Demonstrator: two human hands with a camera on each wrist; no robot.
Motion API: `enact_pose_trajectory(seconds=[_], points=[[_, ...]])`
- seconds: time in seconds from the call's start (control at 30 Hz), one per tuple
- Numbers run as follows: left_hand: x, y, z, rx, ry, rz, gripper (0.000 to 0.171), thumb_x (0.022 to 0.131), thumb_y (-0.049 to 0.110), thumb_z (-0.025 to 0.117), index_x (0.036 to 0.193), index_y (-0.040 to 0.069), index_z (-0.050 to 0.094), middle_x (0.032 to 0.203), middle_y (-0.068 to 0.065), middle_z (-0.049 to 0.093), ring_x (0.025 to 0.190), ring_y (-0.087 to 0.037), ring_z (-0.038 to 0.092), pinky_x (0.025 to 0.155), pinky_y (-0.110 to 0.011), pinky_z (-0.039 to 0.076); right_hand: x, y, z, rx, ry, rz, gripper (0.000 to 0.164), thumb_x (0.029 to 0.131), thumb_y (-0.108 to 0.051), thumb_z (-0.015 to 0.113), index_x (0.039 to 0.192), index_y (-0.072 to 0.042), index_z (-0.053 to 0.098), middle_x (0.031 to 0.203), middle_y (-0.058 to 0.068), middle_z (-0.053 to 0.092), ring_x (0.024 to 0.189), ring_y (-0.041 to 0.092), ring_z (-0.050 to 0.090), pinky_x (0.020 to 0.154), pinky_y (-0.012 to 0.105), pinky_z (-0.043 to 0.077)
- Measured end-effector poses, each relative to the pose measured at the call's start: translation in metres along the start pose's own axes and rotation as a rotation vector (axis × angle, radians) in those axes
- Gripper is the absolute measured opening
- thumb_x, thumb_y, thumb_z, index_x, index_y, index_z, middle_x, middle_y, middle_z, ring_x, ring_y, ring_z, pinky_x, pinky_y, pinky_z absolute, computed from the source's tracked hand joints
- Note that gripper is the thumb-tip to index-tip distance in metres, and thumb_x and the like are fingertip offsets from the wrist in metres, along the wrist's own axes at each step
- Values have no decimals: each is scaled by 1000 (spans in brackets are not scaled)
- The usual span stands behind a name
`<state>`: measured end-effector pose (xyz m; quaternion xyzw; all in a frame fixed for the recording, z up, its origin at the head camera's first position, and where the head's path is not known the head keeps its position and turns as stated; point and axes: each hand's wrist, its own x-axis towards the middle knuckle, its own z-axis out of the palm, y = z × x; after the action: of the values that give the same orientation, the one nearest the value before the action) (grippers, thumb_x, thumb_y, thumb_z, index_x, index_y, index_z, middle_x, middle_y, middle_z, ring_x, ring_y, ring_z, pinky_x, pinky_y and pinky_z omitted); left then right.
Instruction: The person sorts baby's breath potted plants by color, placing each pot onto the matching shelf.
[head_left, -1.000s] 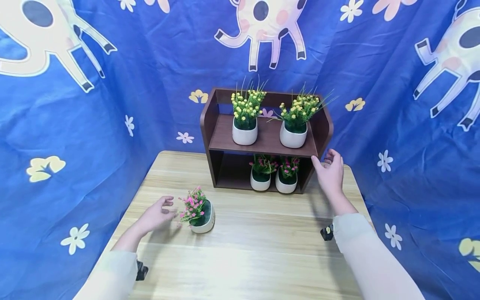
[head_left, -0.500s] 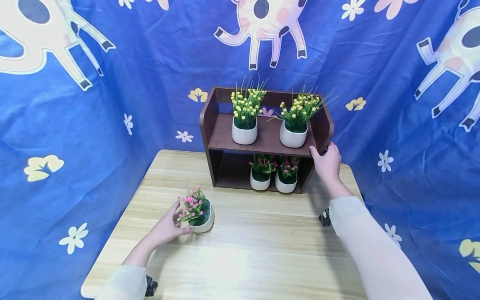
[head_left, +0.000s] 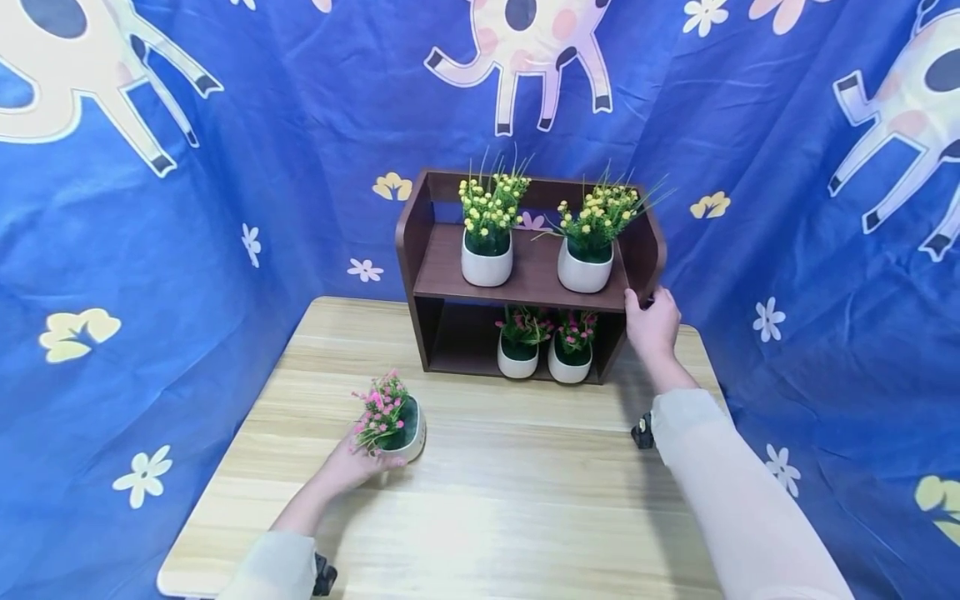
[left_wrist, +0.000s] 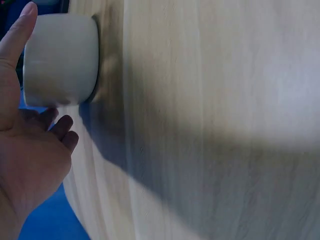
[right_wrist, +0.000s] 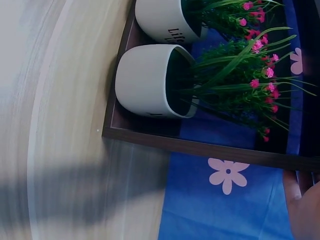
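A small potted plant [head_left: 405, 433] with pink flowers and a white pot stands on the table, left of the middle. My left hand [head_left: 356, 463] holds it from the left, thumb along the near wall; flowers hide the other fingers. In the left wrist view, the white pot [left_wrist: 62, 60] lies between the thumb and the curled fingers. At the dark brown two-tier shelf [head_left: 525, 296], my right hand [head_left: 655, 325] grips the edge of the right side panel. The right wrist view shows only part of that hand [right_wrist: 306, 205] against the panel.
Two white pots with yellow flowers [head_left: 491, 204] stand on the upper tier. Below, two pots with pink flowers [head_left: 517, 354] sit toward the right of the lower tier. A blue patterned curtain [head_left: 315, 167] surrounds the light wooden table [head_left: 525, 483].
My left hand has moved right, from beside the pink-flowered plant to around its pot. My right hand has closed onto the shelf's right side panel. The plants stay in place.
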<state>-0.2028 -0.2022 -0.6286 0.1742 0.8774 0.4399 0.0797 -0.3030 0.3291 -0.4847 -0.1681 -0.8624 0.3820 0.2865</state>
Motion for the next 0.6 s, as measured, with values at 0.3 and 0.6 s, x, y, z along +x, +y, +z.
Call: enact_pose_trajectory(seconds=[0.3, 0.6], points=[[2, 2, 10, 84, 96, 7, 112, 81, 28, 96, 168, 0, 30, 167, -27, 44, 151, -53, 47, 124, -70, 35, -2, 0, 4, 66, 26, 25, 35, 101, -26, 71, 117, 5, 71, 121, 29, 69, 124, 52, 62, 109, 61, 48], [4, -4, 14, 114, 110, 5, 108, 83, 28, 93, 167, -1, 31, 168, -29, 42, 151, -54, 46, 125, -70, 34, 0, 2, 6, 116, 22, 61, 36, 101, -25, 71, 120, 6, 70, 123, 29, 68, 125, 49, 61, 111, 58, 47]])
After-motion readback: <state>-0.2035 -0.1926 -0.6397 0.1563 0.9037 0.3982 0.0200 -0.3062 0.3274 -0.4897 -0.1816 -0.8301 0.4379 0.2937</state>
